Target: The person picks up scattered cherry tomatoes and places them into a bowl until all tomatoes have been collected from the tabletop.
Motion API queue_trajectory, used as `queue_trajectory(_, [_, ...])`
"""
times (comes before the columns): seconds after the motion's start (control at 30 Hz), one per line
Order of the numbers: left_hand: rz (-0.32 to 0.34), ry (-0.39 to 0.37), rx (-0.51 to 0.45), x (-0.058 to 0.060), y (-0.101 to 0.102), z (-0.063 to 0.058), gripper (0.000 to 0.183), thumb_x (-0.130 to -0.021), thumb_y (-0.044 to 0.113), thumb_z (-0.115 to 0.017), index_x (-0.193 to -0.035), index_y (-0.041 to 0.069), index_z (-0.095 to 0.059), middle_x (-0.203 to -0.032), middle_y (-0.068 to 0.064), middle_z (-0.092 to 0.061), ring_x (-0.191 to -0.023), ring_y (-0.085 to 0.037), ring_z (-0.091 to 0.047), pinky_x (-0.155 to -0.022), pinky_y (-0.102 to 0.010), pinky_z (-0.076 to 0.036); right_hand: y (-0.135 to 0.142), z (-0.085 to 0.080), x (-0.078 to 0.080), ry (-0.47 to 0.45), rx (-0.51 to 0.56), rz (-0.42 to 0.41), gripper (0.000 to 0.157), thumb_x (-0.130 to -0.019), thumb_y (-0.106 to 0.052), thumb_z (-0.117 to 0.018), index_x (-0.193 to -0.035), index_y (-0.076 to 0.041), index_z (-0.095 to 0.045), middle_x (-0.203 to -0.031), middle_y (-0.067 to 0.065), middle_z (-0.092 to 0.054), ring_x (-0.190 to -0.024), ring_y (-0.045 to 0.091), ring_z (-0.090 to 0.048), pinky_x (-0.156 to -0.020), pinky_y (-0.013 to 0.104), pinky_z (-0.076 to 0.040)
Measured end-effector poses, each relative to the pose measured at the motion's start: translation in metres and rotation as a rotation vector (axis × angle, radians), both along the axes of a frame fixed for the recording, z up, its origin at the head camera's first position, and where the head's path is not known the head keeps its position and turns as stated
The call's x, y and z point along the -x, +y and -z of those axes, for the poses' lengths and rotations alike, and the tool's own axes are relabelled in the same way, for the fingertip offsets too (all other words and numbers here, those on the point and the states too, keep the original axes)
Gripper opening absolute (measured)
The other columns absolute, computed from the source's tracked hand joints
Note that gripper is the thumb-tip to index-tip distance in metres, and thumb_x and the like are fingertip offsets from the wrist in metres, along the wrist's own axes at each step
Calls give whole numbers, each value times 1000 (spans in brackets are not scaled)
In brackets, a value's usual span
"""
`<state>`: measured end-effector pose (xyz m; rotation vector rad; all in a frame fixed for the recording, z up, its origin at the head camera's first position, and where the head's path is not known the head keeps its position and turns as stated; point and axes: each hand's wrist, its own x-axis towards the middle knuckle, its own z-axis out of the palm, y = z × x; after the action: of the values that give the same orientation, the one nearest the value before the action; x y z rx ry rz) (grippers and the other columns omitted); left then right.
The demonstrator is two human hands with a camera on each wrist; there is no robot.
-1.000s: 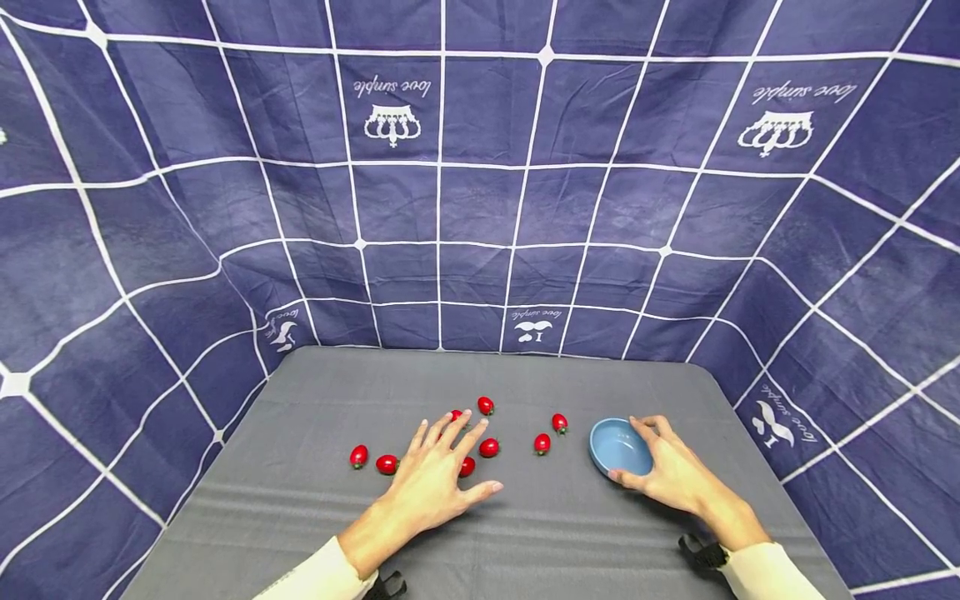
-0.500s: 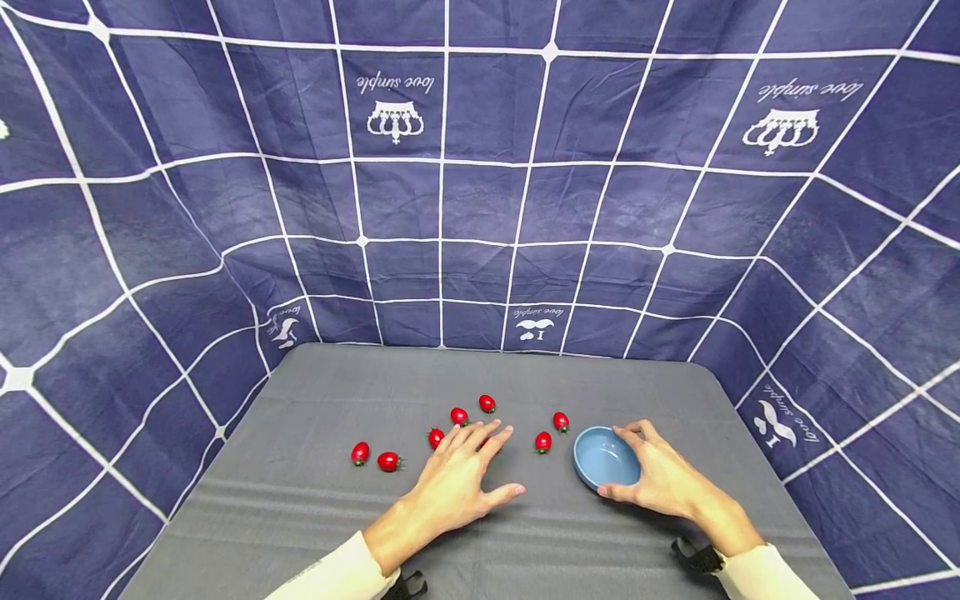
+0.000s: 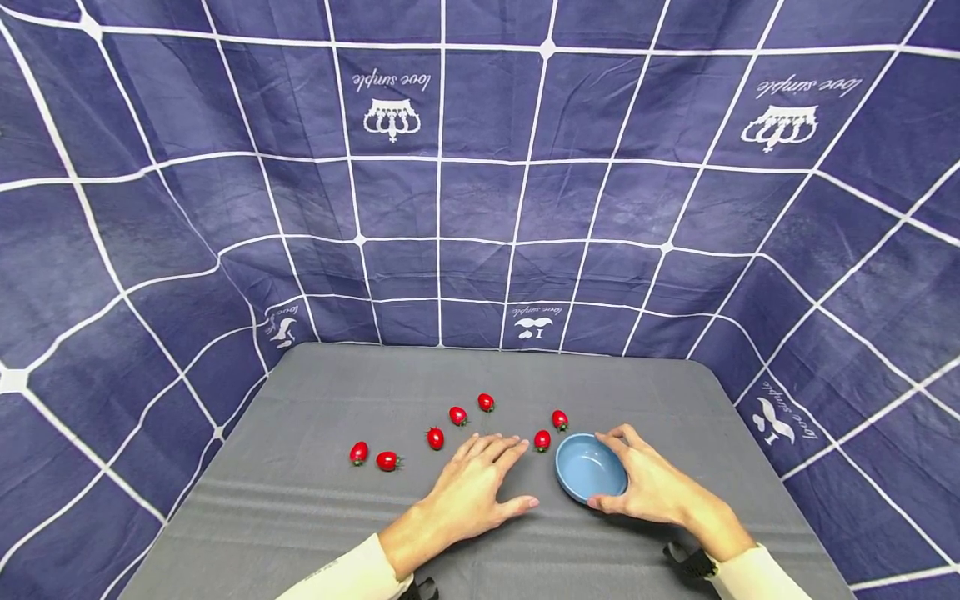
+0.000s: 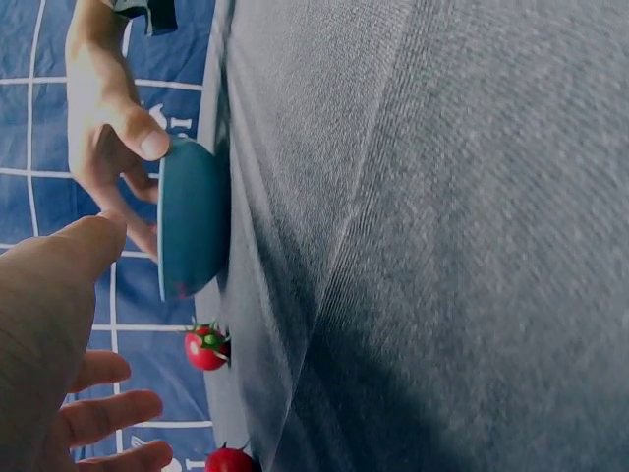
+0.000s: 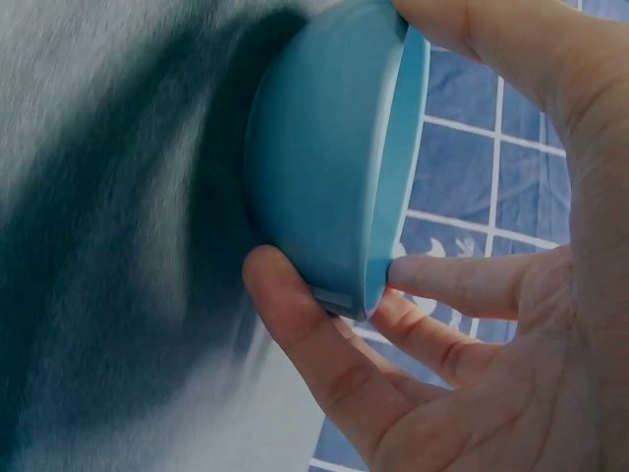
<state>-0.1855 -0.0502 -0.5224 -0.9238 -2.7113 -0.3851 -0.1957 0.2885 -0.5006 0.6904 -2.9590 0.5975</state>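
In the head view my right hand (image 3: 660, 485) grips a small blue bowl (image 3: 587, 468) by its right side, thumb at the near rim and fingers at the far rim. The right wrist view shows the thumb and fingertips against the bowl's wall (image 5: 319, 157). My left hand (image 3: 474, 487) hovers palm down left of the bowl, fingers extended and thumb apart, holding nothing. Two cherry tomatoes, one at the bowl's edge (image 3: 542, 441) and one behind it (image 3: 559, 420), lie beyond the left fingertips. The left wrist view has a red tomato (image 4: 207, 347) beside the bowl.
Several more cherry tomatoes lie left of and behind the left hand, among them a leftmost tomato (image 3: 359, 452) and a far tomato (image 3: 486, 402). A grey cloth (image 3: 315, 525) covers the table. Blue gridded curtains (image 3: 480, 200) stand round the back and sides.
The bowl has slid left and nearer with my right hand, close to the two right-hand tomatoes. My left hand has moved right; two tomatoes near it earlier are now out of sight.
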Motion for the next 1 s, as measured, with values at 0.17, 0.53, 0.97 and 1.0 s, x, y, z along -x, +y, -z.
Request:
queue_trajectory(0.17, [25,-3,16,-1,4,0,83,-103,70,-79,-168,21,-63,-160,4,-73,-151,-25,-69,-134,-57,-51,-10,-1,-2,-14,10,-34,107,-78,-59,-104,-157,2,-66,-145,6,-64,-122,20,-74,-104,39,-66])
queue_trajectory(0.53, [70,73,12,-2,9,5,74,-104,69,-79,-157,19,-72,-149,5,-78,-141,-19,-73,-127,-50,-57,-27,2,-5,-1,34,-130,107,-80,-60,-105,-157,3,-65,-146,7,-63,-122,23,-75,-102,39,-67])
queue_trajectory(0.97, [45,86,17,-10,-11,6,69,-102,66,-83,-150,16,-77,-149,5,-79,-142,-21,-72,-125,-56,-59,-53,4,-8,7,35,-216,104,-83,-60,-103,-158,1,-65,-146,4,-62,-123,22,-76,-105,38,-67])
queue_trajectory(1.0, [44,85,12,-11,-13,6,69,-102,65,-84,-149,16,-78,-149,5,-79,-142,-20,-72,-124,-56,-59,-55,4,-8,1,33,-219,104,-83,-60,-103,-159,1,-65,-146,4,-61,-124,22,-76,-106,37,-67])
